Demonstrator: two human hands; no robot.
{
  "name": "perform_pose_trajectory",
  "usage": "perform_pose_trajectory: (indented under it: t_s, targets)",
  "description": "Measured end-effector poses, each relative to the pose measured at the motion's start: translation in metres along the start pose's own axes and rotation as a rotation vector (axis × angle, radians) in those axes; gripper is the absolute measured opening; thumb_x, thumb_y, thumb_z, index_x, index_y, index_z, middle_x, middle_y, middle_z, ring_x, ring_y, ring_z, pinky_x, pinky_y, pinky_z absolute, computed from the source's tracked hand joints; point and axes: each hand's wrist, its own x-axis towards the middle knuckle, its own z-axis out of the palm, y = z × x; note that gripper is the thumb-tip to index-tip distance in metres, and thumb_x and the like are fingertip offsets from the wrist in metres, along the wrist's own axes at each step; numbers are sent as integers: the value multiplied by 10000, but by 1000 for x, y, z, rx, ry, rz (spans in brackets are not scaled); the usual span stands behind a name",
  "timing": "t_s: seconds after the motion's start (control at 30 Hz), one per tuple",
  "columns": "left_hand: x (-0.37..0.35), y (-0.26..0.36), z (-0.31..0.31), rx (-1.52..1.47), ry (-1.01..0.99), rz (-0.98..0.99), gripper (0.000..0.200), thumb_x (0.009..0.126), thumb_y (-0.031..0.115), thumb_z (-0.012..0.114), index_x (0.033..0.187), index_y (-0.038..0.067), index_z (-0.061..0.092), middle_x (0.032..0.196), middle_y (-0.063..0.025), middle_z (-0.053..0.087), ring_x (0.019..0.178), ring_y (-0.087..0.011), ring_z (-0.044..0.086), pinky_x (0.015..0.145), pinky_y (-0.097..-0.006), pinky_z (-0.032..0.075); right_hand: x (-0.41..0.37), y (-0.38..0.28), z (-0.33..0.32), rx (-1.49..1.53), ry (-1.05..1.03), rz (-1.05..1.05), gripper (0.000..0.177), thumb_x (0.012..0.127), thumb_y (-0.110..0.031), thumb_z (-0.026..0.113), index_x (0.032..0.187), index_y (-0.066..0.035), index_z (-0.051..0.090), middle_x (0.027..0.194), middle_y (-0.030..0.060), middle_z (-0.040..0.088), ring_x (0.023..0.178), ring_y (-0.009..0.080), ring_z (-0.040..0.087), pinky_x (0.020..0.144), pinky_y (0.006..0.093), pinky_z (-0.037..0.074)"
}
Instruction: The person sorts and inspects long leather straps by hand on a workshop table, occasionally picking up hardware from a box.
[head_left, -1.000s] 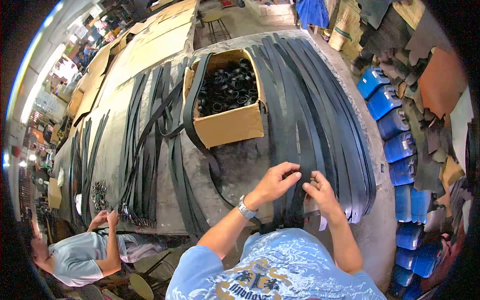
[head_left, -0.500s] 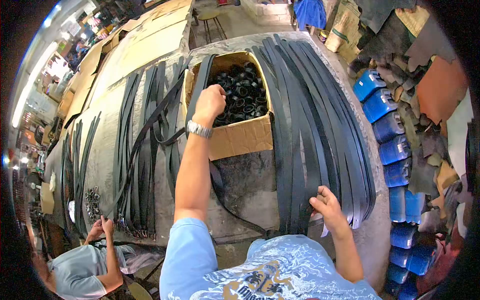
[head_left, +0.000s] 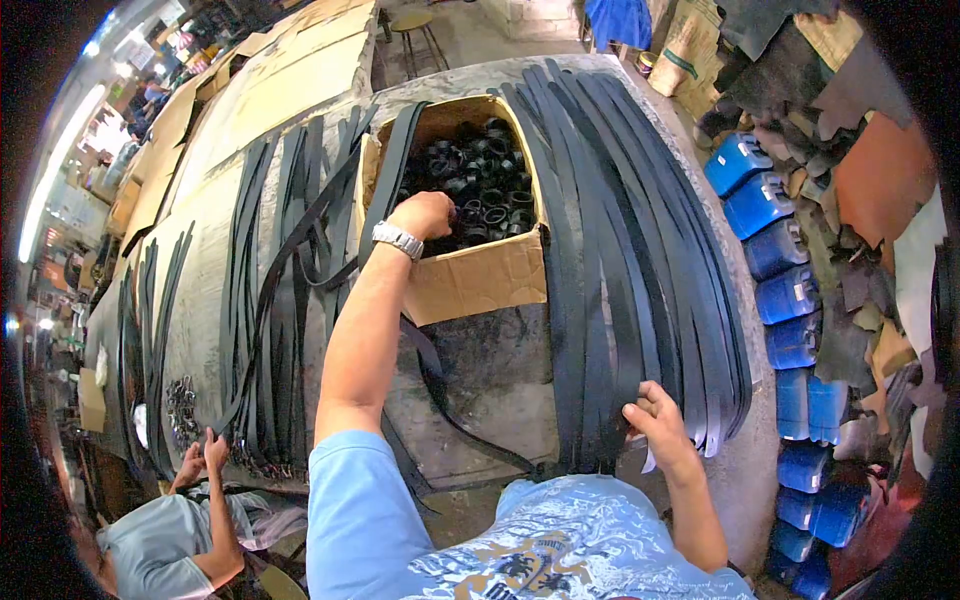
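My left hand (head_left: 422, 215), with a metal watch on its wrist, is over the near left part of a cardboard box (head_left: 475, 278). Its fingers are curled down at a heap of small black loops (head_left: 490, 175); whatever they hold is hidden. A black strap (head_left: 402, 150) hangs over the box's left side, close to this hand. On the right, my right hand (head_left: 662, 425) has its thumb and bent fingers closed at the edge of a black strap (head_left: 622, 350), near the lower ends of a long row of flat straps.
Another person's hands (head_left: 205, 455) work at the lower left, near small metal pieces (head_left: 182, 410). More strap bundles (head_left: 270, 300) lie left of the box. A loose strap (head_left: 450, 410) curves across the table (head_left: 500, 375). Blue jugs (head_left: 785, 300) line the right side.
My left hand has lowered toward me and a little left, from higher over the box to its near left part. My right hand has barely moved.
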Motion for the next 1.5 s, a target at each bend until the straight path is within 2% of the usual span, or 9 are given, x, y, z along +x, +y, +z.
perform_pose_trajectory:
  t_s: [0.17,0.3,0.43,0.57,0.8,0.97,1.07,1.2,1.5]
  targets:
    - [-17,16,-23,-142,48,-153,362,778,347,765,1003,68,715,1074,-199,667,1041,-359,625,919,-423,498,0,7,-4,16,-5,1,274,906,-169,641,1136,-65,532,980,30,636,854,109,583,660,262,485]
    - [-8,24,-28,-11,460,-141,441,833,460,679,856,20,711,996,-252,619,1008,-390,589,907,-447,492,-1,8,-1,24,-18,23,311,902,-194,651,1155,-65,524,987,12,630,838,88,578,650,245,478]
    - [25,20,-26,-81,729,18,453,828,238,708,1240,109,574,1260,-181,562,1136,-365,576,951,-466,492,0,17,1,-12,21,35,328,905,-201,648,1174,-59,525,1015,16,637,834,85,581,654,242,478]
    - [60,10,-17,-22,415,-129,365,869,197,649,1226,159,579,1234,-165,587,1158,-340,578,934,-484,497,-2,13,1,-28,-37,6,333,916,-167,638,1190,-33,503,1025,46,631,877,122,594,667,278,503]
    - [27,37,-57,-490,886,-143,297,921,280,598,1182,137,594,1055,-231,667,1024,-409,624,872,-498,488,-9,16,-10,27,19,-28,289,909,-179,644,1145,-60,528,960,28,652,771,100,594,623,245,485]
    - [8,42,-65,-131,406,-326,395,885,358,642,1244,198,610,1189,-181,645,1104,-322,625,918,-497,494,-9,18,-9,17,2,-12,286,911,-188,647,1143,-68,532,972,31,657,787,102,597,633,249,485]
    - [22,51,-47,-108,715,-135,447,871,211,653,1308,225,560,1293,-142,526,1142,-360,576,924,-488,501,-5,25,-7,-2,-50,-15,287,923,-182,637,1163,-71,525,1031,46,643,874,120,597,664,266,493]
    - [54,65,-48,-150,662,-36,496,876,45,531,1344,208,520,1259,-167,535,1107,-379,582,898,-470,517,-6,23,4,-19,-69,-25,310,924,-185,637,1179,-54,518,1016,42,640,864,121,597,656,274,499]
    - [70,61,-45,-124,669,-160,167,849,78,538,993,5,578,967,-263,666,927,-455,641,810,-536,514,-16,20,-4,43,25,-54,284,920,-183,627,1151,-50,527,934,22,622,793,101,580,638,256,485]
